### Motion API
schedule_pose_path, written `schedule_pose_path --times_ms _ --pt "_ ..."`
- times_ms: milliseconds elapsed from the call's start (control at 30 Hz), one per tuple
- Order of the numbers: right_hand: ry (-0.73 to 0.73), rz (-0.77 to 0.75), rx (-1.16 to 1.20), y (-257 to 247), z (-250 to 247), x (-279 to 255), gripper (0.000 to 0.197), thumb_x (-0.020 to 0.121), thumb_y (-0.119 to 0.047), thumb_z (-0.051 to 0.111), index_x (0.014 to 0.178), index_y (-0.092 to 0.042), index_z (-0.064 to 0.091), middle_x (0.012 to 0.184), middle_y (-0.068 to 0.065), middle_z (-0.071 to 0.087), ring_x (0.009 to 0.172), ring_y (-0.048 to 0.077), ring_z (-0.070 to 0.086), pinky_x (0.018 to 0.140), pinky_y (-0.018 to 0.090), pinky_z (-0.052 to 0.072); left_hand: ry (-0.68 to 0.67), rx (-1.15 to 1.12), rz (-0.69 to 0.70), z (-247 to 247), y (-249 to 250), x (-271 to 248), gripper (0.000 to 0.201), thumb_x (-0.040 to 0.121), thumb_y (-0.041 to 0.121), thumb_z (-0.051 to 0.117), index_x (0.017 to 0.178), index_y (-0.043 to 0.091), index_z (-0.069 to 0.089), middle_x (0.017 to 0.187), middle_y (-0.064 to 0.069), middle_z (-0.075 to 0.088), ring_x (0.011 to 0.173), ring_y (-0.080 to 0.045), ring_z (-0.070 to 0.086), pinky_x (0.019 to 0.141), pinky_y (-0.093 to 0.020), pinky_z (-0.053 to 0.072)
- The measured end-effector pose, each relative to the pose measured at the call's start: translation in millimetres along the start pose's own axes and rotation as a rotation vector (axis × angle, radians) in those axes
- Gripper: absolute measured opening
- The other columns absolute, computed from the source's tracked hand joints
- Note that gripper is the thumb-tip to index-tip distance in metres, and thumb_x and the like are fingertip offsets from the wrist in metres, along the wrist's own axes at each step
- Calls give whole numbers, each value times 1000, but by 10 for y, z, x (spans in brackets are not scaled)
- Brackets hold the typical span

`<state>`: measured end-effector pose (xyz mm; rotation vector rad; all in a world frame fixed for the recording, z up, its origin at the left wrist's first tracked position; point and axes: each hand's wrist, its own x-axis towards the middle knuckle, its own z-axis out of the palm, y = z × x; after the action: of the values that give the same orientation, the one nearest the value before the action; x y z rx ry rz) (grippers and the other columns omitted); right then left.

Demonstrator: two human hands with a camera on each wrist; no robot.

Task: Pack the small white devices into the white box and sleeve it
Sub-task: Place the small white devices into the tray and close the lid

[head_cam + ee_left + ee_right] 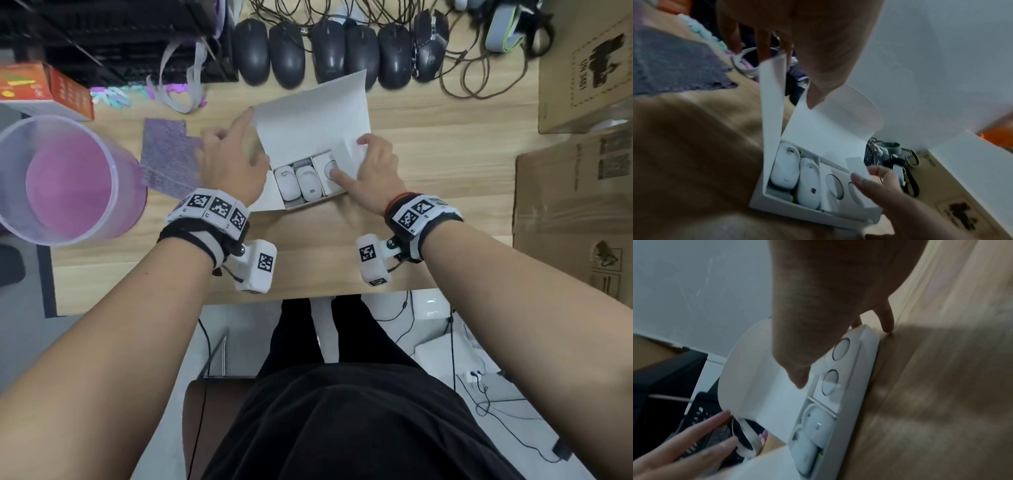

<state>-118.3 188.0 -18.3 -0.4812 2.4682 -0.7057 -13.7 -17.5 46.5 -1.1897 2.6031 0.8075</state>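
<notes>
The white box [310, 205] lies open in the middle of the wooden desk, its lid [308, 116] raised at the back. Two small white oval devices [288, 183] [310, 183] lie side by side in its left half, also seen in the left wrist view [785, 168] [809, 183]. A white insert with round cut-outs [329, 173] fills the right half. My left hand [245, 142] is at the box's left end, its straight index finger touching the lid's corner. My right hand [364, 161] pinches the right-end flap [346, 154], thumb over the insert.
A row of black computer mice [329, 51] with cables lies just behind the box. A translucent bucket [68, 181] and a purple cloth [168, 157] are to the left. Cardboard boxes [575, 222] stand along the right edge, an orange carton [44, 89] at the far left.
</notes>
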Motion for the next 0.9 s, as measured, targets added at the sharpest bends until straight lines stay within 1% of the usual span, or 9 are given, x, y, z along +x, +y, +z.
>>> schedule_pose_path --times_ms 100,267,367,433,533,633,700,800,900 --pt "45 20 -77 -67 153 -39 60 83 -54 57 127 -19 39 135 7 35 115 28 39 89 49 46 -146 -141 -22 7 -51 12 76 94 22 59 156 43 21 142 -16 46 128 -31 48 102 -38 38" --pt "45 44 -96 -117 250 -67 46 84 -47 57 120 -22 44 134 11 33 120 30 35 89 42 42 -152 -161 14 -29 66 22 78 92 -1 51 157 34 26 136 -10 56 125 -29 50 100 -33 39" --pt "18 -7 -115 -92 283 -96 41 83 -43 59 117 -24 47 130 11 33 118 31 37 85 38 44 -173 -113 28 4 96 8 83 90 -7 46 157 37 26 136 -10 56 124 -32 51 101 -38 41" --pt "26 -17 -128 -63 291 -116 45 80 -44 63 117 -24 48 128 11 34 114 31 39 81 37 46 -172 -102 48 23 90 4 83 89 -7 46 157 37 26 134 -10 57 122 -34 52 100 -39 41" --pt "39 -3 -95 -49 278 -129 60 74 -50 71 120 -22 44 127 10 36 110 29 41 77 35 42 -172 -130 54 20 50 19 81 89 -7 46 156 36 29 136 -10 56 122 -32 52 102 -38 42" --pt "60 41 -53 -82 254 -121 75 68 -51 75 125 -18 39 128 7 38 110 30 46 82 39 47 -168 -194 41 11 -46 68 79 90 -4 48 155 38 32 134 -8 58 118 -25 54 93 -27 40" --pt "82 74 -49 -128 249 -114 80 67 -54 75 128 -18 36 128 5 40 110 30 49 81 39 46 -166 -253 26 -2 -126 91 76 90 -1 50 153 39 34 131 -7 60 107 -19 56 90 -25 42" --pt "95 109 -82 -210 266 -104 83 68 -54 74 130 -17 35 127 5 42 109 30 50 76 37 43 -164 -314 19 -19 -200 95 75 90 1 52 152 39 35 128 -5 61 103 -13 57 95 -32 50" --pt "101 147 -113 -267 284 -101 76 69 -46 74 128 -16 36 125 6 43 107 32 51 71 36 40 -166 -302 37 3 -179 86 73 92 1 52 152 38 35 129 -3 61 103 -16 57 86 -24 44"
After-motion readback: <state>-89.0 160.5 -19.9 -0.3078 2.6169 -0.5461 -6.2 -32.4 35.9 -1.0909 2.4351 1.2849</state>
